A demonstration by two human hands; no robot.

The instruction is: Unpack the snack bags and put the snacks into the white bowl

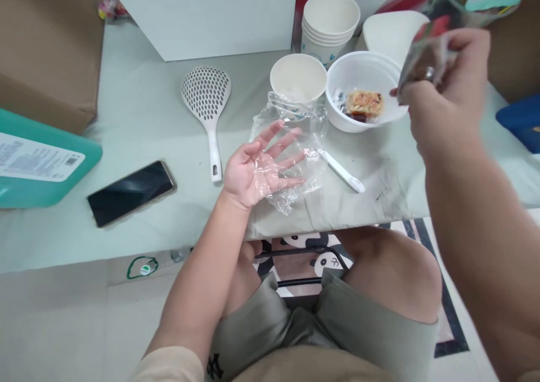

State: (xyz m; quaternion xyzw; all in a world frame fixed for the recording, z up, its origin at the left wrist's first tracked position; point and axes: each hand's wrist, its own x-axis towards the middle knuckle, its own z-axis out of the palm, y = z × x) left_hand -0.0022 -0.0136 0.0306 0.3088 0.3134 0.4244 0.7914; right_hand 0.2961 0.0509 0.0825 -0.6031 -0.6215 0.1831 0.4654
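My left hand point(270, 168) lies palm up above the table with its fingers spread. A crumpled clear plastic bag point(310, 182) is draped over those fingers; whether they are inside it I cannot tell. Raised at the right, my right hand point(449, 98) pinches a small packet point(424, 61), dark brown with a red end and somewhat blurred. Just left of and below that packet stands a white plastic bowl point(341, 115) with wrapped snacks point(365, 104) inside. A paper cup point(298, 75) stands behind the plastic bag, and a white capped stick-like tool point(343, 171) lies to its right.
Several stacked paper cups point(331, 16) and a white container point(392, 30) stand at the back. A white skimmer point(206, 98) and a phone point(131, 193) lie left of my hand. A green jug point(46, 162) and a cardboard box point(46, 50) border the left side.
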